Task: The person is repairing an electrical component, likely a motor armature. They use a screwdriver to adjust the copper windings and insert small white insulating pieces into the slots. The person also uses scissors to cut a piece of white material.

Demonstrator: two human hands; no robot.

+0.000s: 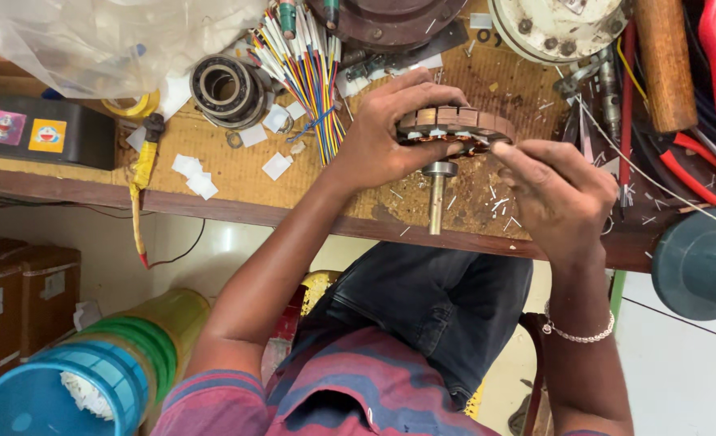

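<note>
My left hand (390,129) grips a round motor stator (455,125) with copper windings and a laminated brown rim, held on edge above the wooden bench. A steel shaft (437,198) sticks down from its centre. My right hand (556,194) is at the stator's right side, fingertips pinched at the windings near the rim. Whether they hold a wire or a paper strip is hidden.
A bundle of coloured wires (309,73) lies left of the stator, next to bearings (225,89) and white paper scraps (196,173). Red-handled pliers (689,165), a wooden handle (665,60) and motor covers (556,28) crowd the right. Stacked plastic bins (92,379) stand below the bench edge (253,211).
</note>
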